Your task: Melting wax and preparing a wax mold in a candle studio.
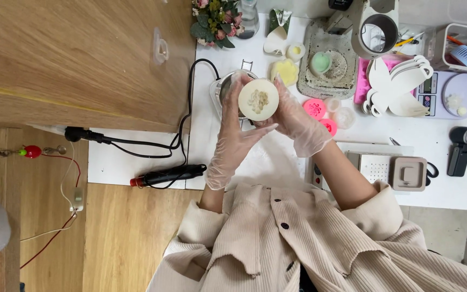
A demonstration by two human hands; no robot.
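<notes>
Overhead, both gloved hands meet above the white counter (228, 162) and share one thing: a round, pale cream disc-shaped mould (258, 99) with small whitish lumps clustered at its centre. The left hand (233, 135), in a thin clear plastic glove, has its grip closed on the disc's left edge, fingers reaching up behind it and thumb pointing across beneath. The right hand (298, 121), gloved the same way, has its grip closed on the right edge, fingers curved around the rim. The disc is held up with its face toward the camera, directly over a small shiny metal pot (224, 89) whose black power cable (182, 130) trails off the counter's left edge. Just beside the right hand lie two bright pink round moulds (315, 108). Farther back sit a yellow flower-shaped piece (284, 70), a grey speckled tray (328, 70) carrying a pale green heart shape (320, 62), and a digital scale with a lilac round dish (460, 94).
</notes>
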